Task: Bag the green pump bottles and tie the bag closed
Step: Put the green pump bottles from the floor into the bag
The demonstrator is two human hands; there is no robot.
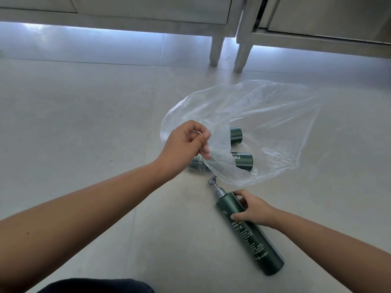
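Pale floor tiles (84, 123) are giving wide open room. I am seeing the left hand (184, 144) raised, its grip pinching the rim of the thin clear bag (264, 127). The right hand (251, 210) is reaching low, grip closing around the smooth green bottle (254, 235) lying on the floor; two more bottles (243, 160) are lying beneath the bag.

Pale tiled floor (84, 123) underfoot. Steel cabinets (148, 15) stand well beyond the gripping hands, two round legs (215, 50) close together above them.
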